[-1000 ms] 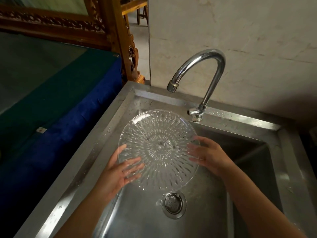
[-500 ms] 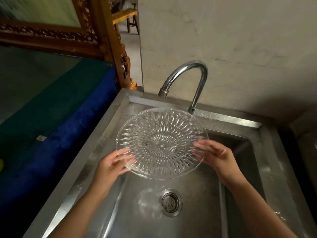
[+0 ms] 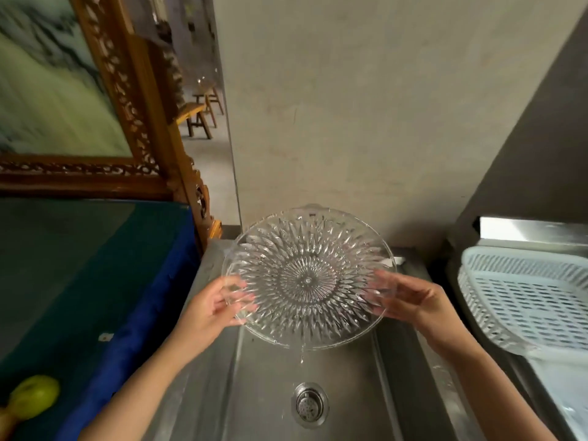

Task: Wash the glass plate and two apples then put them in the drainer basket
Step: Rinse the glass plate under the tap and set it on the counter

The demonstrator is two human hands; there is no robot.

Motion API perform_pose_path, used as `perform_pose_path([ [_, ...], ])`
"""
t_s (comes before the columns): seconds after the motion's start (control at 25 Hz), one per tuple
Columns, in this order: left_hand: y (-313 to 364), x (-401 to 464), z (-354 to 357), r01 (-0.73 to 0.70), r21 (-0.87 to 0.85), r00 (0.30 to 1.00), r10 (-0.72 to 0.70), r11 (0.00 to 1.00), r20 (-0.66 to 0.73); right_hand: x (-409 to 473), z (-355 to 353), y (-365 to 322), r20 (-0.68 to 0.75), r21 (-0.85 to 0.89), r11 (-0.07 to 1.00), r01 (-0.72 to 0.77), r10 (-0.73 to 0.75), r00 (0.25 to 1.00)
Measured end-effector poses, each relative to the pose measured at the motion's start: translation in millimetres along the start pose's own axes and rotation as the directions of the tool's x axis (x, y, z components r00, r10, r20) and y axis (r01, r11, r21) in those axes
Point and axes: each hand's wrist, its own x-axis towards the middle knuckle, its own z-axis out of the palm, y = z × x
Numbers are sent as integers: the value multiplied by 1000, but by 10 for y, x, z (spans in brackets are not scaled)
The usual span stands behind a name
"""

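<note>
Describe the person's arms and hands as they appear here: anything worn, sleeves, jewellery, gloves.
Both arms are bare as far as the frame shows, with no sleeve in view. The left hand and the right hand wear no gloves, and no rings, watch or bracelets can be seen on the fingers or wrists. The fingers are slim; part of each hand shows through patterned glass, so fine details there are unclear.

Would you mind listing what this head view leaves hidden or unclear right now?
- Faucet: hidden behind the raised glass plate.
- Second apple: cut off at the lower left edge, beside the green apple.
- Drainer basket: its right part is cut off by the frame edge.
- Left hand fingertips: blurred through the glass.
</note>
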Motion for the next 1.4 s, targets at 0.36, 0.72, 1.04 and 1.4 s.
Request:
perform_pose_path([
  [0.36,382,-90,363,-274,380,956,295,883,4,-958,-20,-206,-283,-55,998,7,-22,959],
  [0.72,497,-97,1810,-57,124,969,25,991,244,-1831,-1061,-368,-489,44,988,-148,151,859],
  [1.04,468,-349,3516,325,44,867,-316,945,386,-2876,-2232,-272,-629,121,946,-301,308,714],
  [1.4,32,-460,4772,579,172,703,-595,797,390,-3436,-3086,284,-696,303,883,-358,462,550],
])
